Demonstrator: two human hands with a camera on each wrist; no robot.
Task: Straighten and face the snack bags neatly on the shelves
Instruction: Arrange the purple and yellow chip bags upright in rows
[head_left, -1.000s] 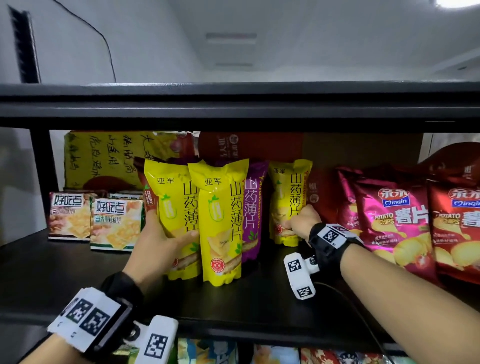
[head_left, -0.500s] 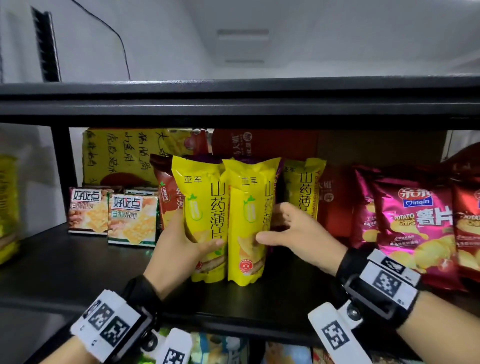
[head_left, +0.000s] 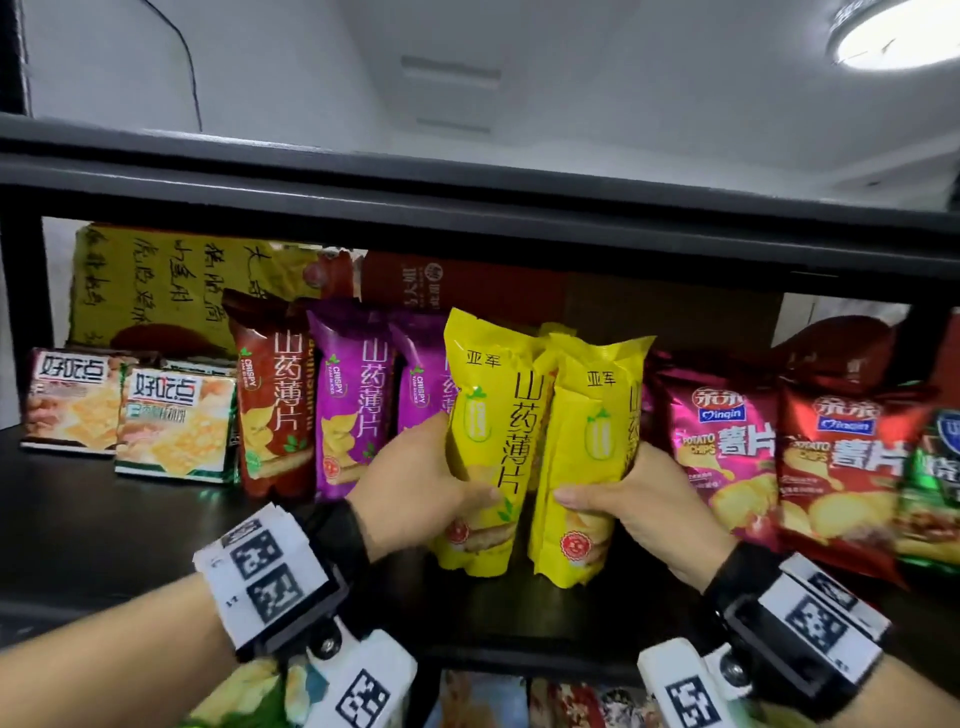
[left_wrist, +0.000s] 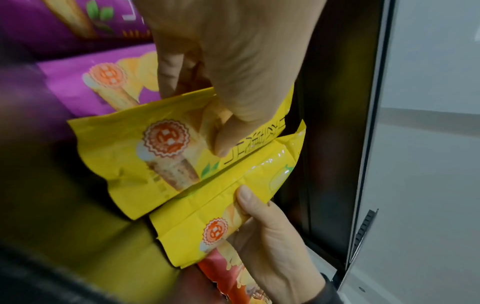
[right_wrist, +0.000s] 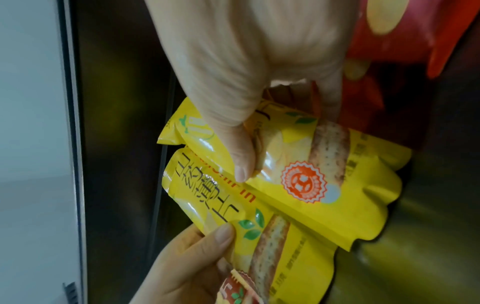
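Two yellow snack bags stand upright side by side near the front of the black shelf (head_left: 130, 545). My left hand (head_left: 457, 467) grips the left yellow bag (head_left: 488, 415) low down, thumb across its front and fingers behind. My right hand (head_left: 602, 478) grips the right yellow bag (head_left: 592, 441) the same way. The left wrist view shows my left thumb pressed on the left bag (left_wrist: 130, 164), beside the right bag (left_wrist: 207, 216). In the right wrist view the right bag (right_wrist: 311, 185) lies against the left bag (right_wrist: 221, 205). A third yellow bag peeks out behind them.
Left of the yellow bags stand a red-brown bag (head_left: 270, 395), two purple bags (head_left: 353, 395) and two cracker boxes (head_left: 176, 421). On the right lean a magenta chip bag (head_left: 722, 441), a red one (head_left: 841, 457) and a green one (head_left: 935, 467). Cartons (head_left: 156, 280) line the back; a shelf board (head_left: 467, 208) hangs overhead.
My right hand left the rear yellow bag and took hold of the right front one. Both front bags have shifted right, uncovering the red-brown and purple bags.
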